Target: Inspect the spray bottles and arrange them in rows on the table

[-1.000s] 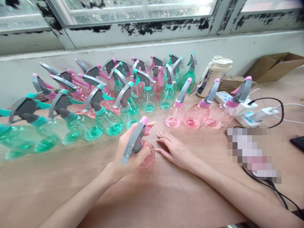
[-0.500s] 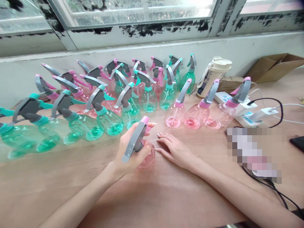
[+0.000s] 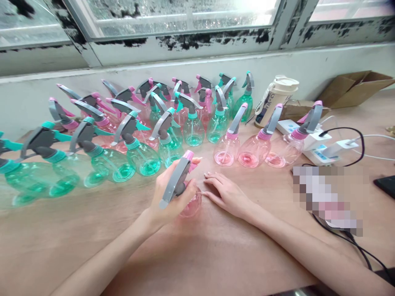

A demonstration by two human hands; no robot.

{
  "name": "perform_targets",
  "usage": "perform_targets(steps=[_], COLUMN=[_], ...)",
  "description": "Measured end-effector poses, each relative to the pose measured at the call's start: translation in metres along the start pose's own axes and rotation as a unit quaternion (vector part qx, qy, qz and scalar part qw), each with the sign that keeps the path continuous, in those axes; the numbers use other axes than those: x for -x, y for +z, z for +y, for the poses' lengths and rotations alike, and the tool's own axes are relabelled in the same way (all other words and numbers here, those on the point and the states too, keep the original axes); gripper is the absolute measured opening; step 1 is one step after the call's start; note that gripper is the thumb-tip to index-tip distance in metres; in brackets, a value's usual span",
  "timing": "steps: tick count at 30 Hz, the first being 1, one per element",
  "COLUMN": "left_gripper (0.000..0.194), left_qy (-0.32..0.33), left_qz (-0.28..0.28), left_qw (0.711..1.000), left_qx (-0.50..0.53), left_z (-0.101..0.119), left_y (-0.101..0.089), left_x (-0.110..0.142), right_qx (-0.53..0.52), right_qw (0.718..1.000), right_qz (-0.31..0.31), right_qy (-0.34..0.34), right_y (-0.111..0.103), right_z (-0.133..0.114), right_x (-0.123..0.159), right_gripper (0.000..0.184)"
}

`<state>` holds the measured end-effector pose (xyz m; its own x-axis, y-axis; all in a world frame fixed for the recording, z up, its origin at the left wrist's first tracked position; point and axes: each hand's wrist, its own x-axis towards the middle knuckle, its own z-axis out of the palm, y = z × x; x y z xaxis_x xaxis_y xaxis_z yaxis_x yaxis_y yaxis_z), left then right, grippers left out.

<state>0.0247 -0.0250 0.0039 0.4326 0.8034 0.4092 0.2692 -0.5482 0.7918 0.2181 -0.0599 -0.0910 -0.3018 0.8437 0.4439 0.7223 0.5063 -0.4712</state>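
Viewpoint shifted slightly; left hand (image 3: 173, 207) gripped pink spray bottle (image 3: 177, 179) on counter (image 3: 197, 257), fingers wrapped around its head, presumably for stability; right hand (image 3: 231, 195) rested just beside it, fingers loosely curled

From the wearer's head, the only camera looks forward and down, near the left fingers (image 3: 187, 197), right fingers (image 3: 216, 179) and counter (image 3: 197, 259), its top edge reaching the window (image 3: 179, 16).

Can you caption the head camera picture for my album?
Left hand grips a pink spray bottle, right hand rests on the table, green bottles beyond.
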Motion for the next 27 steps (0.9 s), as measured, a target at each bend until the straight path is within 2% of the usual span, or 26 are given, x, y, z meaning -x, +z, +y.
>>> perform_targets(steps=[15, 27], left_gripper=[0.052, 0.044], left_qy=[-0.005, 0.015], left_qz=[-0.001, -0.002], left_qw=[1.0, 1.0], left_qx=[0.018, 0.021], left_z=[0.0009, -0.0014], left_y=[0.0021, 0.0011], left_x=[0.0007, 0.0016], right_qx=[-0.005, -0.004], right_qw=[1.0, 1.0], right_qz=[0.005, -0.001], right_qy=[-0.005, 0.003], right_y=[0.0006, 0.0006], right_z=[0.0007, 0.0004], right_x=[0.0001, 0.0002], right_gripper=[0.023, 0.023])
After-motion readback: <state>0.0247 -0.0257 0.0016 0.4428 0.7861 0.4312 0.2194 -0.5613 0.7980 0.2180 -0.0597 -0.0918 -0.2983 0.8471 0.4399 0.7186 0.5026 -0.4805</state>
